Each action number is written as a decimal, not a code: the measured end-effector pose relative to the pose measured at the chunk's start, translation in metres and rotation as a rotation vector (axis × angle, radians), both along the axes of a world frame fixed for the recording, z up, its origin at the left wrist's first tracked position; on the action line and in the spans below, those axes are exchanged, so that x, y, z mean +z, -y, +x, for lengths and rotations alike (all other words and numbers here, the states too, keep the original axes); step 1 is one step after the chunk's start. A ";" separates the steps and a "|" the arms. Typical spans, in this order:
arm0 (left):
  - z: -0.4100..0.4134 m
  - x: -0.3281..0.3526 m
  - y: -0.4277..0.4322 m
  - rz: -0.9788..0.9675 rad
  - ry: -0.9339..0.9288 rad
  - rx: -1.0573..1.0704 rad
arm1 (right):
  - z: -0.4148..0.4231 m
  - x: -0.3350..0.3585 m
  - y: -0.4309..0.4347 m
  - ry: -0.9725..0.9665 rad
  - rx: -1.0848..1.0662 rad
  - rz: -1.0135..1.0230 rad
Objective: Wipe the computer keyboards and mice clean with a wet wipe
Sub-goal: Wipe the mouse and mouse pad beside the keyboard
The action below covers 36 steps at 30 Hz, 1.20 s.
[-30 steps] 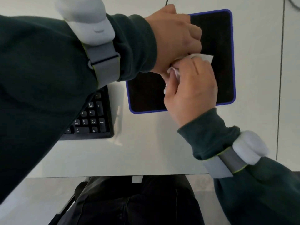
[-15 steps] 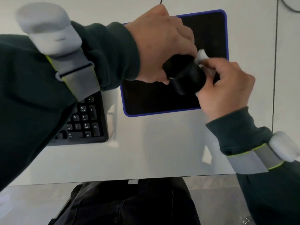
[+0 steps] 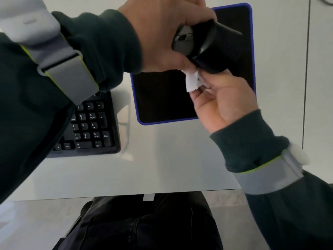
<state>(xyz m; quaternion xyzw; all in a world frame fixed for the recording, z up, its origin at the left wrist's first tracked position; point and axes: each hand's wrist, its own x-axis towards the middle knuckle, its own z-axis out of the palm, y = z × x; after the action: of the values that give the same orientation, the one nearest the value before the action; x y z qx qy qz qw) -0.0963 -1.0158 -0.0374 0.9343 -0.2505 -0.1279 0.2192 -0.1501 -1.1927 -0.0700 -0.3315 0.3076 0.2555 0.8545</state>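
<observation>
Mouse [image 3: 216, 49]: black, gripped in the curled left hand [image 3: 162, 33] and held up over the mouse pad [image 3: 162, 98], grey underside partly shown.
Wipe [image 3: 192, 81]: white, crumpled, pinched in the right hand [image 3: 225, 101] and touched to the mouse's near end.
Mouse pad: black, blue-edged, laid on the white desk [image 3: 162, 168].
Keyboard [image 3: 91, 130]: black, laid left of the pad, partly hidden by a sleeve.

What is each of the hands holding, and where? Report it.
Left hand grips the mouse by one end, above the mouse pad; right hand pinches the wet wipe by its lower edge.
</observation>
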 end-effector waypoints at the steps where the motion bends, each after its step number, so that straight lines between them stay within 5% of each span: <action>1: 0.001 -0.001 -0.004 0.018 -0.010 0.001 | -0.001 0.003 0.011 0.055 0.034 0.050; 4: 0.001 -0.006 -0.010 0.071 0.042 -0.046 | 0.003 0.014 0.050 0.184 0.038 -0.149; 7: -0.004 -0.014 0.001 0.196 0.131 -0.171 | 0.024 0.005 0.058 0.564 0.145 -1.034; 9: -0.008 -0.018 0.005 0.254 0.144 -0.199 | 0.024 -0.010 0.042 0.900 0.378 -1.419; 12: -0.004 -0.021 0.005 0.291 0.166 -0.232 | 0.003 -0.035 0.045 1.166 0.723 -1.739; 14: 0.002 -0.025 0.002 0.308 0.185 -0.260 | -0.007 -0.040 0.062 1.147 0.706 -1.893; 18: 0.003 -0.027 0.007 0.268 0.224 -0.278 | -0.054 -0.036 0.035 1.215 0.768 -1.850; 24: -0.058 -0.018 -0.015 0.310 0.179 0.288 | -0.057 -0.035 0.025 1.154 0.775 -1.821; 30: -0.139 -0.029 -0.023 0.422 0.117 0.213 | -0.074 -0.036 -0.034 1.481 0.832 -1.582; 33: -0.114 -0.021 -0.029 0.503 0.124 0.208 | -0.035 -0.028 -0.065 1.424 0.825 -1.736; 36: -0.082 -0.015 -0.041 0.623 0.073 0.285 | 0.005 -0.025 -0.097 1.391 1.117 -1.859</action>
<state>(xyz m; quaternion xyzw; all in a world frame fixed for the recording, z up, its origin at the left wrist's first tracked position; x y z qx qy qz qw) -0.1784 -0.9753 -0.0525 0.9859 -0.0740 -0.1326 -0.0701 -0.1447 -1.0956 -0.0947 -0.9451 -0.3183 0.0420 0.0618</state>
